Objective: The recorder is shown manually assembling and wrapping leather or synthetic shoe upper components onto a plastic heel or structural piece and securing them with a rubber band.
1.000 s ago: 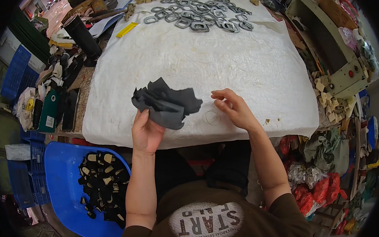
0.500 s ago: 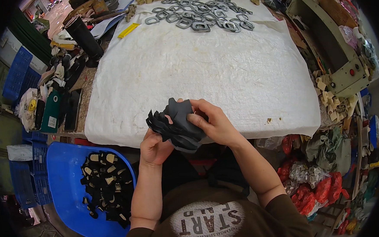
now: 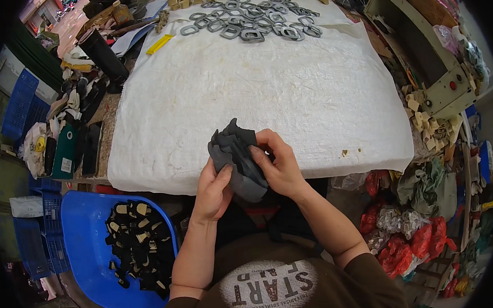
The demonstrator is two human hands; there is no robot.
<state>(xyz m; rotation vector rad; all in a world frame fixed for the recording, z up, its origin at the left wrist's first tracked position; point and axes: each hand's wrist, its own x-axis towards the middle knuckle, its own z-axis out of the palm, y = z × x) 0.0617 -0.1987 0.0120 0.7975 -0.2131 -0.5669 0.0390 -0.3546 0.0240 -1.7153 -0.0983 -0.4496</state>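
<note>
Between my two hands is a stack of dark grey cut pieces [image 3: 236,157], thin and notched along the upper edges; they could be leather or fabric. My left hand [image 3: 215,191] grips the stack's left side, thumb lying on the front piece. On the right side my right hand [image 3: 278,162] pinches it, thumb in front and fingers bent behind. The pieces fan apart slightly at the top. They are held above the near edge of a table spread with a white woven sheet [image 3: 253,86]. How many pieces there are cannot be made out.
Grey ring-shaped pieces [image 3: 251,35] lie at the table's far end, near a yellow strip [image 3: 159,44]. A blue basin [image 3: 88,248] holding black and beige pieces stands low at left. A black cylinder [image 3: 102,54] stands left; a greenish metal housing [image 3: 421,58] and red bags [image 3: 397,257] are at right.
The stack has turned more upright and its fanned pieces have drawn closer together. My left hand has come up from beneath it, and its thumb now presses on the front.
</note>
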